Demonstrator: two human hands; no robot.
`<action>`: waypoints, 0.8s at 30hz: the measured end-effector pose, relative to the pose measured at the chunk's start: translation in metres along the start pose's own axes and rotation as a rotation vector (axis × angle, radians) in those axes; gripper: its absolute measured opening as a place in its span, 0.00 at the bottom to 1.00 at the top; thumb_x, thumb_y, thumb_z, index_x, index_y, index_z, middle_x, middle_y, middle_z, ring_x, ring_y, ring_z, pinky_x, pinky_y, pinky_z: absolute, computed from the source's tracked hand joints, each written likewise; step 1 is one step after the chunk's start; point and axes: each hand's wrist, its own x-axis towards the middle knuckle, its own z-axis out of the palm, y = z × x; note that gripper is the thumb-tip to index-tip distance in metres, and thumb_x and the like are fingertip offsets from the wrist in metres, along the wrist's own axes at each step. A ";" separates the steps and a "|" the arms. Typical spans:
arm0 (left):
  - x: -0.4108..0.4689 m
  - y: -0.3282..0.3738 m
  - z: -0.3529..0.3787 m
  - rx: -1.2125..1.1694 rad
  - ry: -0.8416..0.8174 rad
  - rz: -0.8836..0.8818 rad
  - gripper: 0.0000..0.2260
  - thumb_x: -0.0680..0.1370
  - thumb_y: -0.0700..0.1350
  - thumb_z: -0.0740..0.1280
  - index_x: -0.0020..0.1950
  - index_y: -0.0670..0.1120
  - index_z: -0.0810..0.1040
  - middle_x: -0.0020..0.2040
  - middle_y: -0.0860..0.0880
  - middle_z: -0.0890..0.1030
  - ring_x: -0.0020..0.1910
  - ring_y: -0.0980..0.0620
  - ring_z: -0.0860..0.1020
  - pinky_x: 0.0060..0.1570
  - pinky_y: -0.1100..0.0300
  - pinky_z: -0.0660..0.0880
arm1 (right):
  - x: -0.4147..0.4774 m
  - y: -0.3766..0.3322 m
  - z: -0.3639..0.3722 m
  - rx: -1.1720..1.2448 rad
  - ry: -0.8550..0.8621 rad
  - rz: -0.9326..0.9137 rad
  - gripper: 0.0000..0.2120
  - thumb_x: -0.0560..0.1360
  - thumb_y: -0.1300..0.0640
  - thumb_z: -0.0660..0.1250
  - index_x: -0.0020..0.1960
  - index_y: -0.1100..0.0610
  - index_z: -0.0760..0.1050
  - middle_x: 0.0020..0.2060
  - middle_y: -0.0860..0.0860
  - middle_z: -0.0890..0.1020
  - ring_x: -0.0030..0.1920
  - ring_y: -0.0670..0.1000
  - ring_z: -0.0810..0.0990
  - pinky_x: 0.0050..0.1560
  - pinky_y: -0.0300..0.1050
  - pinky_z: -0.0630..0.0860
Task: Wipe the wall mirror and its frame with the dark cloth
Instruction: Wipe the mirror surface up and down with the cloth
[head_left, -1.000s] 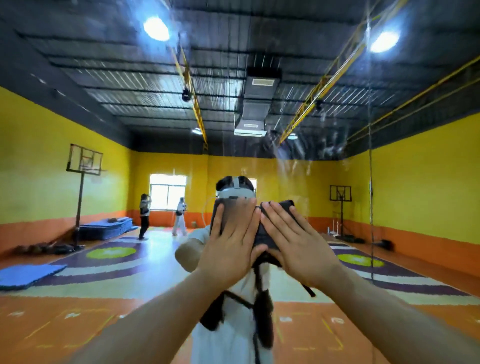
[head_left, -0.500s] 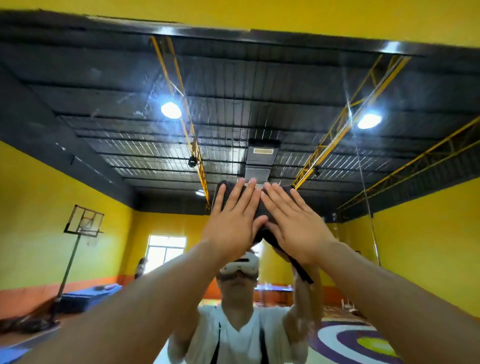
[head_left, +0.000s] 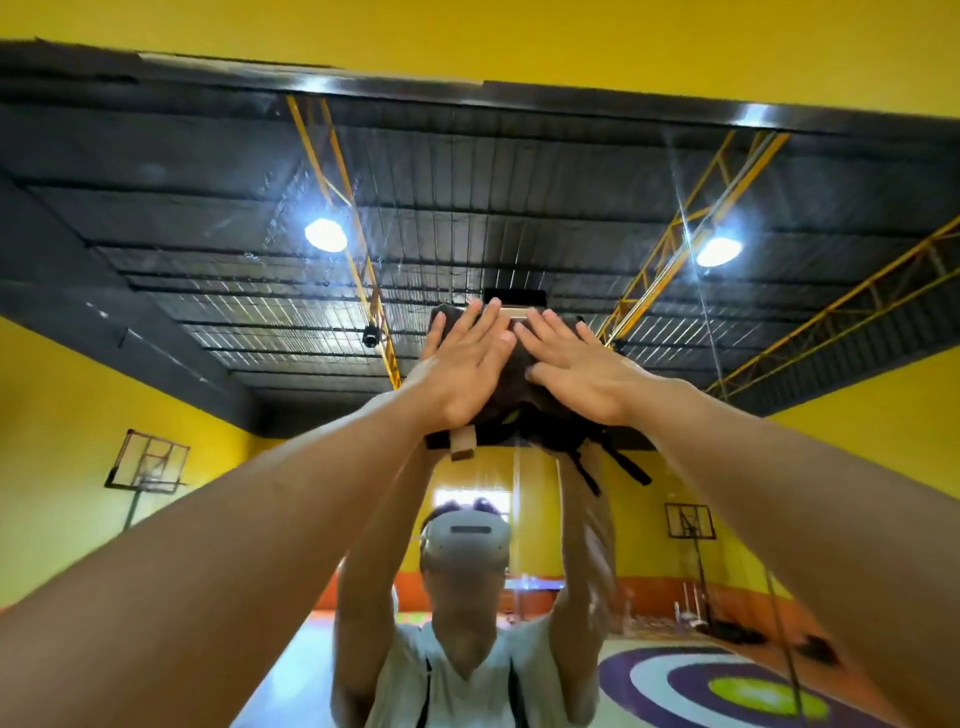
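Left hand and right hand are raised overhead, side by side, palms flat and fingers straight, pressing the dark cloth against the wall mirror. Neither hand curls round the cloth; all fingers lie extended, and the 2 hands nearly touch at the index fingers. Cloth sits bunched under and between both palms, its edge showing just beyond the fingertips of each hand. Dark straps hang from the cloth below the right wrist, and a tan tab hangs below the left wrist. Mirror frame runs as a dark strip well above the fingertips, apart from the cloth, with yellow wall above it. Glass around the hands carries streaks and reflects a dark ceiling with 2 lamps, 1 up-left of the left hand and 1 up-right of the right hand. Below the wrists the glass reflects the person, in a white headset, arms raised.
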 end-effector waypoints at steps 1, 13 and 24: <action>0.002 0.002 -0.004 -0.054 -0.002 -0.026 0.25 0.88 0.54 0.40 0.85 0.50 0.47 0.85 0.56 0.44 0.82 0.60 0.38 0.79 0.54 0.32 | 0.001 -0.006 -0.005 0.040 0.004 0.022 0.26 0.88 0.50 0.45 0.84 0.51 0.43 0.83 0.51 0.41 0.82 0.48 0.37 0.80 0.51 0.35; -0.014 0.018 0.037 0.294 0.295 -0.095 0.29 0.83 0.54 0.37 0.85 0.51 0.47 0.85 0.53 0.45 0.83 0.54 0.40 0.81 0.47 0.36 | 0.000 -0.019 0.072 -0.106 0.547 0.120 0.27 0.86 0.48 0.41 0.84 0.53 0.52 0.84 0.51 0.52 0.83 0.50 0.45 0.82 0.52 0.39; 0.028 0.085 0.072 0.292 0.304 -0.080 0.26 0.87 0.54 0.41 0.85 0.50 0.46 0.85 0.52 0.45 0.84 0.51 0.40 0.81 0.42 0.37 | -0.019 0.066 0.055 -0.169 0.555 0.114 0.29 0.85 0.47 0.39 0.84 0.52 0.54 0.83 0.50 0.55 0.83 0.48 0.49 0.83 0.50 0.42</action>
